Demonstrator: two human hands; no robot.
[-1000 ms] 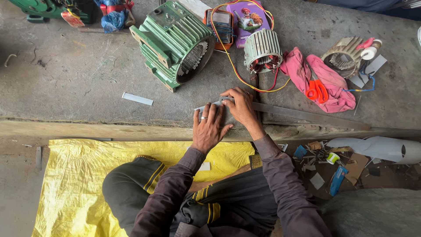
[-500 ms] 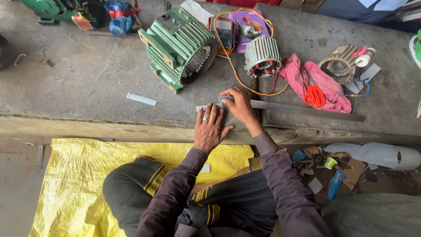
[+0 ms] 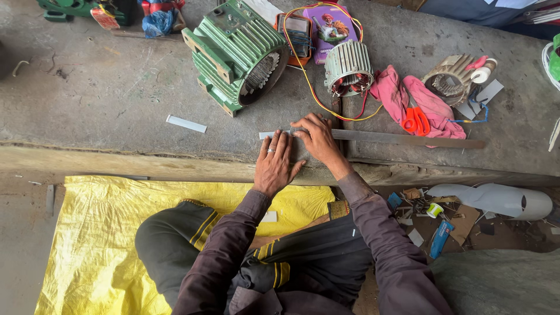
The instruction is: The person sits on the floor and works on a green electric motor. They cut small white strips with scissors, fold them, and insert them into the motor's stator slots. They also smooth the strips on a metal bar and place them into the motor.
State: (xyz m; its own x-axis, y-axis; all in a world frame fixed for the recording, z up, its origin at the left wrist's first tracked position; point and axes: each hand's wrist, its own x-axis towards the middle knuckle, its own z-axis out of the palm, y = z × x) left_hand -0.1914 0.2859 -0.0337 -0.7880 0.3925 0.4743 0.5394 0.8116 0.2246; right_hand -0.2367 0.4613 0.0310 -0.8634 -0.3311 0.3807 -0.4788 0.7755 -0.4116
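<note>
My left hand [image 3: 275, 162] lies flat, fingers spread, pressing down a pale sheet [image 3: 267, 135] on the concrete ledge [image 3: 116, 99]. My right hand [image 3: 314, 135] rests beside it, fingertips pressing the left end of a long metal straightedge [image 3: 408, 139] that runs off to the right along the ledge. The sheet is mostly hidden under both hands. A big green motor housing [image 3: 236, 51] lies just beyond my hands, and a smaller ribbed stator [image 3: 349, 67] with red and yellow wires [image 3: 309, 87] sits to its right.
A small white strip [image 3: 186, 123] lies left of my hands. Pink cloth [image 3: 408, 96] with red scissors [image 3: 416, 121], a tape roll [image 3: 482, 74] and a wound part [image 3: 446, 84] are at the right. I sit on a yellow sheet [image 3: 87, 233]; scraps and a white tube [image 3: 496, 198] lie on the floor.
Both hands stay pressed on the sheet and straightedge in the same spot. Only the view has shifted slightly.
</note>
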